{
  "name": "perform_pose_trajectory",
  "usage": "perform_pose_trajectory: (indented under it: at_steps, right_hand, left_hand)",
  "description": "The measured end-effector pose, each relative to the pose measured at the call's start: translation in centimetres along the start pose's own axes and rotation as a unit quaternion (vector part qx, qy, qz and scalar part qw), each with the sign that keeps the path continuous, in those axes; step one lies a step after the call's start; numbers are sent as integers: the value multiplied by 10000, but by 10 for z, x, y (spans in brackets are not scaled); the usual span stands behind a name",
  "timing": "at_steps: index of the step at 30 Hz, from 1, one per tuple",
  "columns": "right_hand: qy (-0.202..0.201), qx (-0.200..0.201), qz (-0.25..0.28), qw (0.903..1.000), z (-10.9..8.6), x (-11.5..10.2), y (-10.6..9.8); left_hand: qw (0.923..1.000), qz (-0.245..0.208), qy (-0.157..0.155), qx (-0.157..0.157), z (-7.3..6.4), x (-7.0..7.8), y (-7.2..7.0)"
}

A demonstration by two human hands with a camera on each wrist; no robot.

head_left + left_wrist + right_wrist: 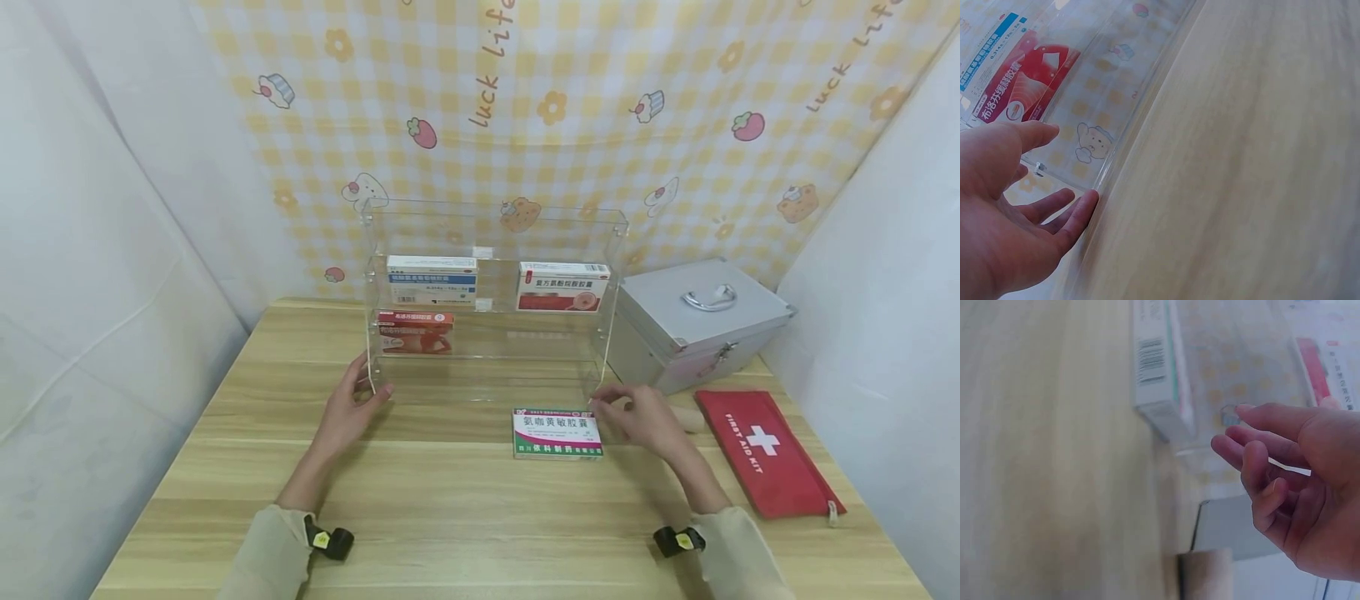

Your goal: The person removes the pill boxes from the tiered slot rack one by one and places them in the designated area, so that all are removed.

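A clear acrylic rack (495, 379) with tiers stands upright on the table. My left hand (354, 412) is at its lower left corner; in the left wrist view the hand (1010, 212) has fingers spread, fingertips right at the rack's edge. My right hand (637, 417) is at the lower right corner, its fingers loosely bent in the right wrist view. A white, green and magenta medicine box (557, 435) lies before the rack, beside the right fingertips. On the rack are a blue and white box (432, 282), a red and white box (562, 288) and a red box (415, 335).
Behind and right of the rack stands a silver metal case (690, 325) with a handle. Nearer me lies a red first aid pouch (768, 454). A small tan item (688, 419) is partly hidden behind my right hand. A checked curtain (465, 100) hangs at the back.
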State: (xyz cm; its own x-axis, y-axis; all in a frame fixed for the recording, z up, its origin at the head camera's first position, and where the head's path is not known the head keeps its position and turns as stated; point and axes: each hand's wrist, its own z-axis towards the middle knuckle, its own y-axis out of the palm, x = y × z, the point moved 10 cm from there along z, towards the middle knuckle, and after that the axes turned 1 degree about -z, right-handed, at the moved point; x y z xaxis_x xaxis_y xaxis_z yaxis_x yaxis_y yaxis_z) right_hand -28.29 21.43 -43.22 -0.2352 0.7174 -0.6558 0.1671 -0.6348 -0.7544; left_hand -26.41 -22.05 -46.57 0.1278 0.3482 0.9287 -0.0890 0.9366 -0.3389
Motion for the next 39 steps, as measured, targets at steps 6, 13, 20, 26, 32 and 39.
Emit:
perform_pose_trajectory:
  at_steps: [6, 13, 20, 26, 32, 39]
  right_hand:
    - [-417, 138, -1, 9990, 9, -32, -8]
    - [-915, 156, 80, 9957, 19, -75, -11]
    - [-1297, 41, 125, 9915, 36, -115, -4]
    - [-1551, -30, 154, 9878, 54, -146, 1]
    - [-1700, -52, 101, 9854, 70, -171, 5]
    - [-1913, -265, 22, 9812, 88, -193, 15]
  left_hand:
    - [9999, -96, -22, -30, -3, 5, -2]
    - [10000, -26, 15, 7, -4, 1, -3]
    - [10000, -42, -36, 10, -6, 1, -5]
    - [9997, -242, 20, -70, -7, 17, -3]
    - [9996, -250, -7, -128, -13, 41, -5]
    - [9996, -256, 3, -96, -13, 45, -4]
